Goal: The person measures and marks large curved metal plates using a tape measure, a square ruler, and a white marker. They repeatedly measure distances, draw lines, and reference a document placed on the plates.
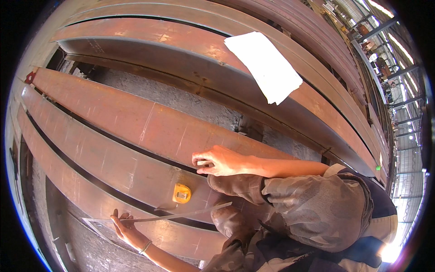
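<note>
My left hand [129, 229], with a bracelet at its wrist, is closed on a thin metal square [181, 216]. One leg of the square runs right across the lower steel beams to my knee; the other slants down past the near beam edge. My right hand [219, 161] pinches a short pale stick of chalk [204, 163] just above the dark gap between two beams. Between my hands, a yellow tape measure [182, 193] rests on the middle rusty beam [113, 158]. Pale marks cross the beam faces around it.
White paper sheets [265, 68] lie across the taller beam [181, 59] beyond a gap showing rough ground. More long beams [299, 27] are stacked at the far right. Dark slots separate the near beams. My bent legs [317, 208] occupy the lower right.
</note>
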`<state>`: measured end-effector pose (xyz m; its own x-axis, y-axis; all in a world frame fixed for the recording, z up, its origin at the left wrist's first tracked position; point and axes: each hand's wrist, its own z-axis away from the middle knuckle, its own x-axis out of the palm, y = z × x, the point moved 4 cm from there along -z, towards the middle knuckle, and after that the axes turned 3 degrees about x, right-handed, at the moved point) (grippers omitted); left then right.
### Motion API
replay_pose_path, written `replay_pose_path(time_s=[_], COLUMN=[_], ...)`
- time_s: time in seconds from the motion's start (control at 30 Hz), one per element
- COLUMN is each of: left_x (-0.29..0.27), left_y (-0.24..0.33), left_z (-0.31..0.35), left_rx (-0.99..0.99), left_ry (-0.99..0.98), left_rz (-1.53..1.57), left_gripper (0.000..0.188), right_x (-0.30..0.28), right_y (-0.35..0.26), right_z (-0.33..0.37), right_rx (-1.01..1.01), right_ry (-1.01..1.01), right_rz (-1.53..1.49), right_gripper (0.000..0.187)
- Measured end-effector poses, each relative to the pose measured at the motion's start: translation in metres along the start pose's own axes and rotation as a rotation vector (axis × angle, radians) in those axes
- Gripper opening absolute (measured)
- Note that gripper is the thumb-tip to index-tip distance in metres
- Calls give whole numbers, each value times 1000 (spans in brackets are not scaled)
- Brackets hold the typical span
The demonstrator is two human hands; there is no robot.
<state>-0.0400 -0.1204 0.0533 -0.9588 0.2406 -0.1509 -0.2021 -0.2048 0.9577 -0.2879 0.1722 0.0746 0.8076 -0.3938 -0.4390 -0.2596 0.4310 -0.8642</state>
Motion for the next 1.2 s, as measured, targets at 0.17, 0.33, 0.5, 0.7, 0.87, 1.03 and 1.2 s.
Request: replay_pose_path(time_s=[0.17, 0.33, 0.5, 0.7, 0.87, 1.03, 1.2], left_x=[3, 1, -1, 2, 16, 14, -25], left_y=[-9, -13, -14, -24, -30, -49, -78], left_z=[-2, -1, -5, -16, -30, -53, -123], left_rx=[-17, -27, -21, -10, -42, -26, -80], left_ry=[-45, -53, -54, -94, -147, -229, -220], left_rz=[32, 11, -19, -20, 68, 0, 59], left_gripper=[57, 58, 59, 61, 59, 52, 49], right_x=[-2, -26, -91, -143, -151, -163, -169], right_y=[3, 2, -6, 1, 14, 21, 29], right_z=[-4, -2, 6, 45, 80, 119, 156], right_rx=[-62, 10, 84, 245, 225, 191, 266], right_ry=[81, 246, 509, 732, 817, 895, 989], right_rz=[-28, 50, 144, 39, 14, 97, 236], right_gripper=[13, 15, 20, 25, 18, 16, 22])
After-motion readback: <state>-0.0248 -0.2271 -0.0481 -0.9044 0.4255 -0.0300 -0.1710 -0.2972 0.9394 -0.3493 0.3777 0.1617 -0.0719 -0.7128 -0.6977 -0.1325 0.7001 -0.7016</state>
